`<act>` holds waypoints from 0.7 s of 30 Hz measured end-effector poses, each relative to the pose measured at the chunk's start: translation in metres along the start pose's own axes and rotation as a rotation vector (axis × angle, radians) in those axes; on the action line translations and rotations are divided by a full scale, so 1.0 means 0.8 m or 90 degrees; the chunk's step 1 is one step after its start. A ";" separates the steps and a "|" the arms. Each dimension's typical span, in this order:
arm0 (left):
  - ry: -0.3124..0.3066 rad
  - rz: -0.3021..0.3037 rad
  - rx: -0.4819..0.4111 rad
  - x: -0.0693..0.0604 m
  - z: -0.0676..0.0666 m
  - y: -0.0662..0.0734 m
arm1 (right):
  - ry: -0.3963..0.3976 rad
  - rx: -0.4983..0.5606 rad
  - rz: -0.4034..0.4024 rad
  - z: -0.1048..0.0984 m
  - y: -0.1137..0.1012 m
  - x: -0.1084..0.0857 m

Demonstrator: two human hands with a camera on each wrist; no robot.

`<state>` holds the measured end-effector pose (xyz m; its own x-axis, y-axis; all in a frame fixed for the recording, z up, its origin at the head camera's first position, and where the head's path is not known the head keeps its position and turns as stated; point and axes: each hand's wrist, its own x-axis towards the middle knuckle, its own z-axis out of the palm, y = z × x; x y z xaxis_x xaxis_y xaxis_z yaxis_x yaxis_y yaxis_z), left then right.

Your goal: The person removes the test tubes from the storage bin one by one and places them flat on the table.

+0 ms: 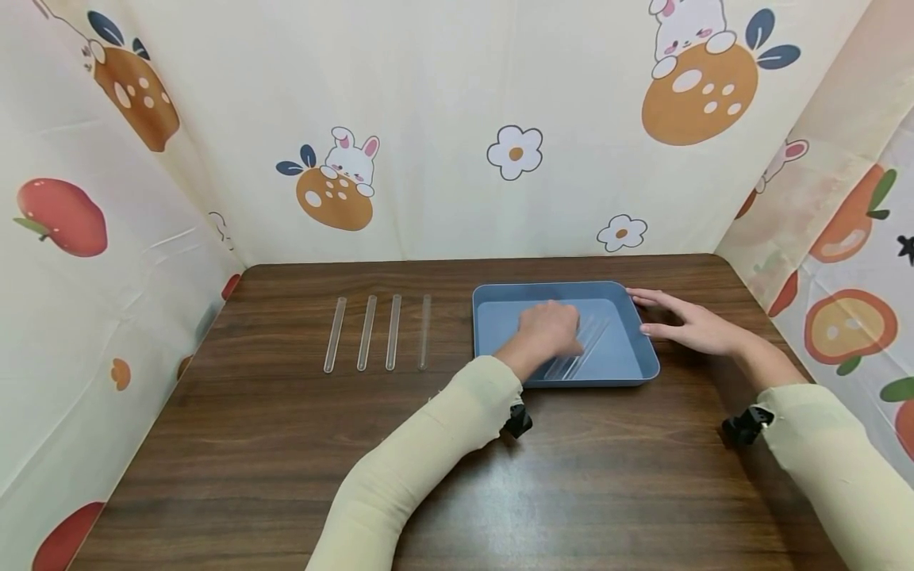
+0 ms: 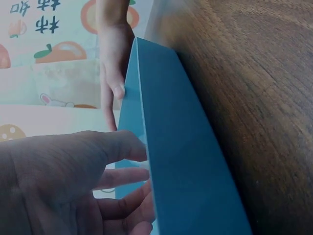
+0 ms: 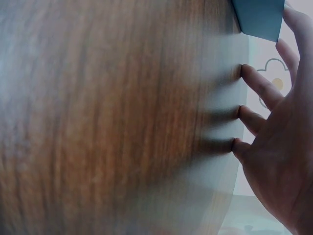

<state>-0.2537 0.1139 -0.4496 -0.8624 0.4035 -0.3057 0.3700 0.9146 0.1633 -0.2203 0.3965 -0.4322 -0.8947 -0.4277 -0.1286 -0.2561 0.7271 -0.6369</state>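
Note:
A blue rectangular tray [image 1: 628, 369] stands on the table, with several slim clear tubes [image 1: 587, 349], like test tubes, lying slantwise inside. My left hand [image 1: 548, 329] reaches over the near wall into the tray, beside these tubes. In the left wrist view its fingers are bent, the thumb apart from them, and the tray wall hides the fingertips. Whether it grips a tube cannot be told. My right hand [image 1: 696, 325] rests at the tray's right edge, thumb and forefinger against it. The right wrist view shows its other fingers [image 3: 261, 85] spread, tips down on the tabletop.
Left of the tray, several clear tubes [image 1: 393, 333] lie in a row on the brown wooden table [image 1: 286, 444], roughly parallel. Printed cloth [image 1: 443, 159] hangs behind the table and along both sides.

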 end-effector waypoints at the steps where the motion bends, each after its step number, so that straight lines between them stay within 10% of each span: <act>1: 0.000 -0.001 0.000 -0.006 -0.005 0.001 | 0.000 0.000 0.000 0.000 0.000 0.000; 21: 0.060 -0.019 -0.030 -0.045 -0.045 -0.040 | 0.006 -0.001 0.001 0.001 -0.001 0.000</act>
<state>-0.2472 0.0695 -0.4100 -0.9021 0.3699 -0.2224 0.3289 0.9228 0.2005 -0.2194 0.3950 -0.4324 -0.8988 -0.4210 -0.1222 -0.2551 0.7289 -0.6353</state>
